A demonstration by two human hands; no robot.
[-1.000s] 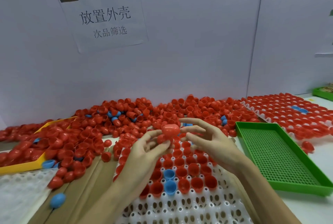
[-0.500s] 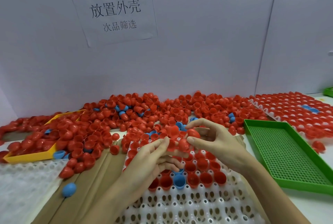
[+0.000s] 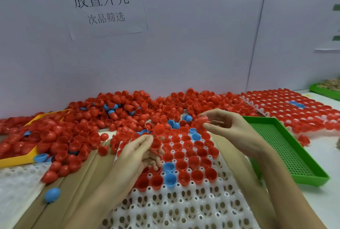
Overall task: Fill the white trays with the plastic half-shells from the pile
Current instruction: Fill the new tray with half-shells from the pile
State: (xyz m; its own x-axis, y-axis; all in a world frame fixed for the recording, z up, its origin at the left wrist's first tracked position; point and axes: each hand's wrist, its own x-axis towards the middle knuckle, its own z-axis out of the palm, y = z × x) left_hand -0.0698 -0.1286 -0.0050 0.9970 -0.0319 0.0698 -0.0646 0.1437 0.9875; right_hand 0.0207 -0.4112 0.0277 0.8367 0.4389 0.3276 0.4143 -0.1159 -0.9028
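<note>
White tray (image 3: 184, 208) lies centre, near rows of cups bare, far rows filled with red half-shells (image 3: 195, 162) and a few blue ones (image 3: 168, 167).

Left hand (image 3: 136, 153) rests over the tray's far-left part, fingers curled downward; a red shell (image 3: 155, 144) sits against its fingertips, but whether it is gripped — cannot tell.

Right hand (image 3: 228, 129) hovers above the tray's far-right corner, palm turned inward, fingers loosely bent. A blurred red shell (image 3: 201, 121) shows at the fingertips, apparently pinched between thumb and forefinger.

Pile (image 3: 139, 111) of red shells with scattered blue ones spreads beyond the tray, against the wall.

Left of the tray: yellow tray (image 3: 16, 160) heaped with shells, a second white tray (image 3: 16, 188) nearer, one loose blue shell (image 3: 52, 194) on brown cardboard (image 3: 73, 197).

Right of the tray: green perforated tray (image 3: 287, 153) — just beside it. Beyond that, another white tray (image 3: 294, 111) full of red shells.

Paper sign (image 3: 100, 4) with printed characters on the wall above the pile.
</note>
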